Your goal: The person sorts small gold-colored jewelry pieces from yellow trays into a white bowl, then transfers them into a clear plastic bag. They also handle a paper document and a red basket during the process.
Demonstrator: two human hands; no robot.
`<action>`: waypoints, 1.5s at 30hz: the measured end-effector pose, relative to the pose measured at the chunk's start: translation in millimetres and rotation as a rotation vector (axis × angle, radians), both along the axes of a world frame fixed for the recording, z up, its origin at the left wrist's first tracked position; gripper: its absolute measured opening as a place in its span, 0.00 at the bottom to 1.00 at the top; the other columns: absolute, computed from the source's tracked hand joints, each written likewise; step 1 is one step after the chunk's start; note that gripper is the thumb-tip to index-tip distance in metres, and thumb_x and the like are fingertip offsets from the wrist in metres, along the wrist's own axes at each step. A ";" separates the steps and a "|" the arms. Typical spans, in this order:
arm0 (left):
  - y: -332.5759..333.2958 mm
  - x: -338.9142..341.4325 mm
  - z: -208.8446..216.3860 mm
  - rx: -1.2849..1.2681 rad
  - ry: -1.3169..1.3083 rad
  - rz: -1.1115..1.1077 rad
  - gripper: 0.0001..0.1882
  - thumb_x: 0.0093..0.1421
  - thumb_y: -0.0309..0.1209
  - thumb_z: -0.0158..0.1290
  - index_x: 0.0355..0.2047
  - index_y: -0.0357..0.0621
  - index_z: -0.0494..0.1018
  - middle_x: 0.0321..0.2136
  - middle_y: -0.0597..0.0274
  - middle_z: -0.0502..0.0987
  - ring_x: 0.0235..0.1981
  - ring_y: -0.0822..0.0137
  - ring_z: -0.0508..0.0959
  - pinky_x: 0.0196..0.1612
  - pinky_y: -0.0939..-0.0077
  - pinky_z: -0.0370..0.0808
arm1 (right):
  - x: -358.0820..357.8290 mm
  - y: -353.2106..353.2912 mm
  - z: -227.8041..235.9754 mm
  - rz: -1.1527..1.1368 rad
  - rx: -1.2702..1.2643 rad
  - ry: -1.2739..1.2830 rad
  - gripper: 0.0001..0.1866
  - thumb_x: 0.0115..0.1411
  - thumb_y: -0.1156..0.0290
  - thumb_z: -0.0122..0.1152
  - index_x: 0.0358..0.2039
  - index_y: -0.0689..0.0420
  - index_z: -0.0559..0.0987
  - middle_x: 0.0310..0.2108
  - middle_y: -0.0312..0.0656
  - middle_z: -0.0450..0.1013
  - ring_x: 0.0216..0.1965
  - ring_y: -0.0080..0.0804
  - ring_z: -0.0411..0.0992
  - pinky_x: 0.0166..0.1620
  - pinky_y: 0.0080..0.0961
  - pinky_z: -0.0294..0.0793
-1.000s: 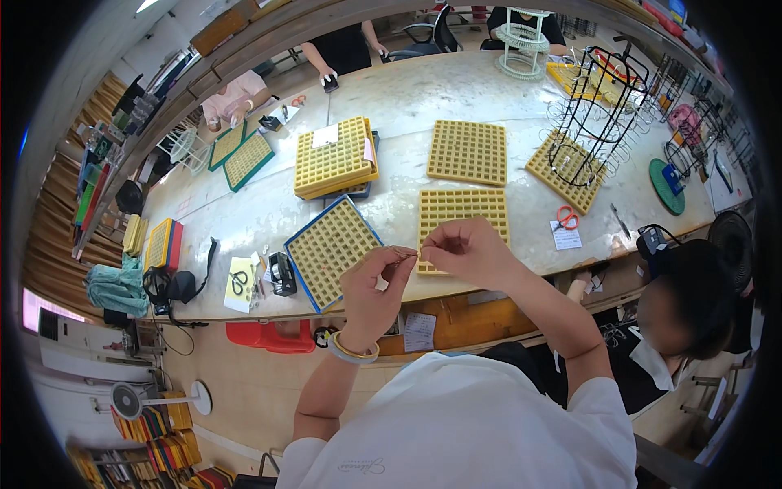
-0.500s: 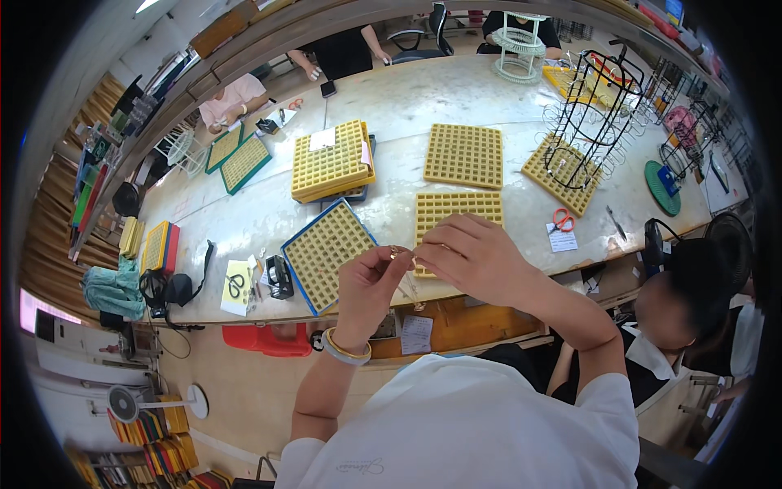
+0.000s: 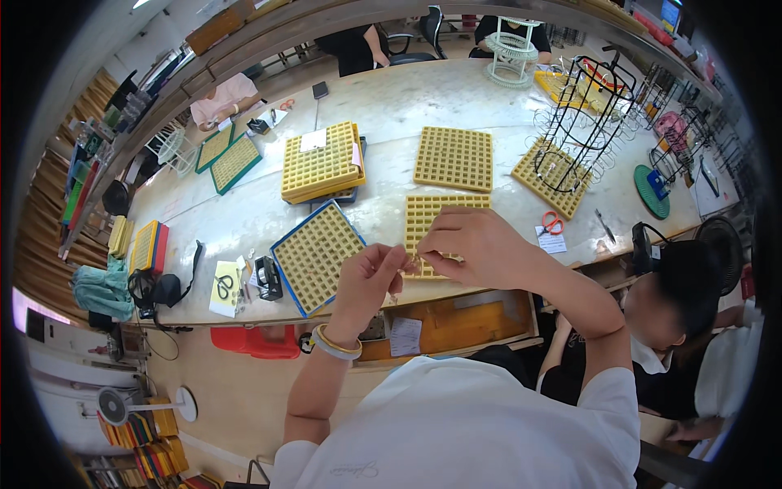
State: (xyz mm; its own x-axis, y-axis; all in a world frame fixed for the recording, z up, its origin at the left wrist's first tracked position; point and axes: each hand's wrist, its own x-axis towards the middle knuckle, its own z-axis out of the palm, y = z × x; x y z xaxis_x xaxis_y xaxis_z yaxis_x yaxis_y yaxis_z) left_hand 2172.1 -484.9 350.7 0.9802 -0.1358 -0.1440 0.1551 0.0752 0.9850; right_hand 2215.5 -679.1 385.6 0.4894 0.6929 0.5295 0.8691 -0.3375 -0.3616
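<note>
Above the table's near edge, my left hand [image 3: 366, 285] pinches a small, shiny gold-coloured piece [image 3: 413, 266] between thumb and fingers. My right hand [image 3: 485, 248] comes in from the right, its fingertips closed on the same piece. A thin strand seems to dangle below the left fingers, too fine to make out. Just beyond my hands lies a yellow grid tray [image 3: 432, 210], partly hidden by the right hand. To the left of it a blue-rimmed grid tray [image 3: 314, 253] lies at an angle, close to my left hand.
Farther back are another yellow grid tray [image 3: 453, 157] and a tray stack [image 3: 320, 167]. A black wire rack [image 3: 582, 122] stands on the right, near orange scissors [image 3: 552, 222]. An open drawer [image 3: 456, 326] sits below my hands. A co-worker [image 3: 660, 318] sits at right.
My hands have stayed together at the small piece; my right fingers have bent and turned downward. The whole view has shifted slightly. Across the table, a person's arm has drawn back from the phone.
</note>
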 end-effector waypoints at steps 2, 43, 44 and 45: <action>-4.6 -2.3 2.1 0.043 -0.066 0.046 0.11 0.58 0.31 0.53 0.36 0.34 0.73 0.22 0.65 0.75 0.18 0.82 0.65 0.22 0.87 0.64 | -0.2 -1.6 2.8 0.004 -0.004 0.038 0.04 0.46 0.72 0.58 0.23 0.57 0.74 0.21 0.38 0.69 0.27 0.36 0.70 0.30 0.29 0.71; -15.9 -10.5 -15.6 0.363 -0.551 0.046 0.05 0.51 0.22 0.55 0.31 0.38 0.76 0.21 0.61 0.77 0.19 0.76 0.74 0.24 0.85 0.70 | -12.5 -12.0 -5.9 -0.062 0.106 0.600 0.06 0.50 0.72 0.61 0.27 0.61 0.77 0.21 0.39 0.72 0.18 0.22 0.66 0.22 0.19 0.64; -15.2 -10.7 -16.7 0.357 -0.545 0.049 0.05 0.51 0.22 0.55 0.31 0.38 0.76 0.21 0.61 0.77 0.19 0.76 0.74 0.24 0.85 0.70 | -12.7 -11.6 -7.4 -0.067 0.104 0.567 0.06 0.49 0.73 0.61 0.27 0.61 0.77 0.21 0.39 0.72 0.18 0.21 0.65 0.22 0.18 0.64; -14.3 -11.3 -16.3 0.365 -0.530 0.028 0.05 0.52 0.20 0.54 0.31 0.36 0.75 0.23 0.61 0.77 0.22 0.77 0.75 0.26 0.85 0.71 | -12.8 -11.1 -9.0 -0.072 0.103 0.535 0.05 0.49 0.73 0.61 0.26 0.61 0.77 0.20 0.38 0.72 0.19 0.21 0.65 0.23 0.18 0.65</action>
State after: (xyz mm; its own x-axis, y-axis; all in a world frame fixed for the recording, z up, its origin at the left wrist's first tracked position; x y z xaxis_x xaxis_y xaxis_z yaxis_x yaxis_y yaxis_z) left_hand 2160.8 -499.2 334.5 0.9336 -0.1431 0.3285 -0.3567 -0.2820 0.8907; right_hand 2202.8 -690.2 376.6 0.7530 0.6056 0.2573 0.5313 -0.3290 -0.7807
